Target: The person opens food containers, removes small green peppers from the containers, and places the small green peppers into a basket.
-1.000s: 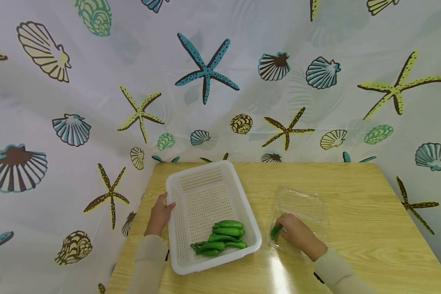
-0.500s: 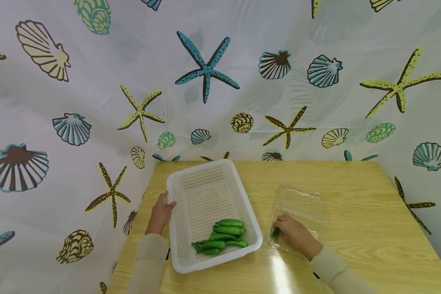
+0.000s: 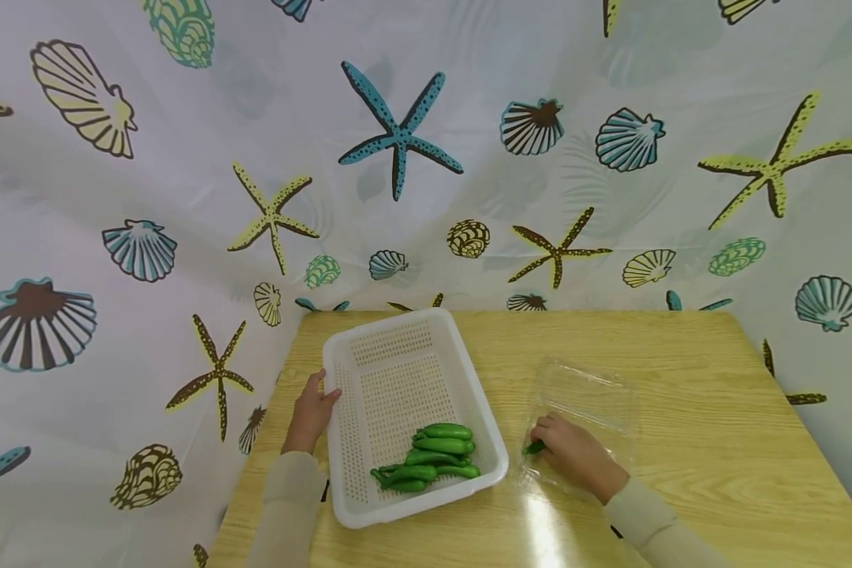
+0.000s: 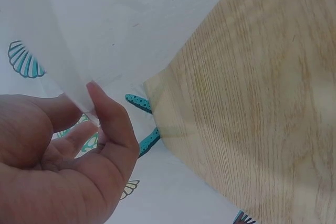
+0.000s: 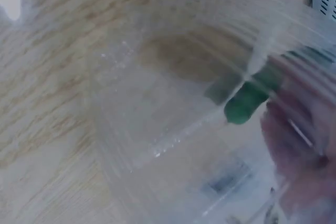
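Note:
My left hand (image 3: 312, 414) grips the left rim of a white perforated plastic basket (image 3: 472, 379). In the left wrist view, the left thumb and fingers (image 4: 118, 121) pinch the basket's thin white edge. Several green peppers (image 3: 443, 446) lie together in the basket's near right part. To the right of it, my right hand (image 3: 575, 456) holds one green pepper (image 3: 534, 447) over the near part of a clear plastic clamshell box (image 3: 585, 392), its lid laid back. The right wrist view, blurred, shows that pepper (image 5: 247, 100) through the clear plastic, most of it hidden by the fingers.
Everything stands on a wood-grain table (image 3: 710, 426). A white curtain (image 3: 426, 213) printed with starfish and shells hangs behind the table and along both sides. Bright light reflects off the tabletop near its front edge.
The pepper in the right hand has gone from a steep slant to lying nearly level, low over the clear box. The left hand and basket have stayed put.

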{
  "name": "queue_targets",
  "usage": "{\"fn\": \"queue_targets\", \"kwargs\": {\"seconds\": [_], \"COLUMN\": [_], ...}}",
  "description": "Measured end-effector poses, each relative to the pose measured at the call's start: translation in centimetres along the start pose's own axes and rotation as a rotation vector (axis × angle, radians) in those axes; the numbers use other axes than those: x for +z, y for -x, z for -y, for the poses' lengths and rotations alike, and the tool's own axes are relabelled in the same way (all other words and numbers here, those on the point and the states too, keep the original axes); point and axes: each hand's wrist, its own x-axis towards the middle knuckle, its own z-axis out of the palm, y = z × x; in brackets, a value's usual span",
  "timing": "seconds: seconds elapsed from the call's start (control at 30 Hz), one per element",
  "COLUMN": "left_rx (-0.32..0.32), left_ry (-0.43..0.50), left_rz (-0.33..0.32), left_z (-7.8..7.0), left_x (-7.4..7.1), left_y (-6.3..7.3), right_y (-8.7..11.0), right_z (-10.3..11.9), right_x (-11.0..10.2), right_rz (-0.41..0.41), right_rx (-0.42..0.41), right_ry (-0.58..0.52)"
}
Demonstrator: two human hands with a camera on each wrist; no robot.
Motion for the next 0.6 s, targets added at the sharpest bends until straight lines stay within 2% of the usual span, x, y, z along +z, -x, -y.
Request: {"fn": "queue_targets", "kwargs": {"seconds": [0.1, 0.23, 0.43, 0.6], "left_rx": [0.011, 0.028, -0.004, -0.007], "left_ry": [-0.003, -0.023, -0.001, -0.009], "left_rz": [-0.007, -0.023, -0.004, -0.001], "left_z": [-0.1, -0.5, -0.4, -0.4], "left_x": [-0.1, -0.1, -0.1, -0.1], "left_y": [0.2, 0.6, 0.5, 0.4], "right_y": [0.0, -0.2, -1.0, -2.2], "right_z": [0.2, 0.4, 0.8, 1.8], "right_x": [-0.7, -1.7, -3.3, -4.6], "right_rz": [0.001, -0.045, -0.142, -0.162], "right_rx": [0.012, 0.002, -0.004, 0.008], "right_ry": [0.0, -0.003, 0.02, 0.025]}}
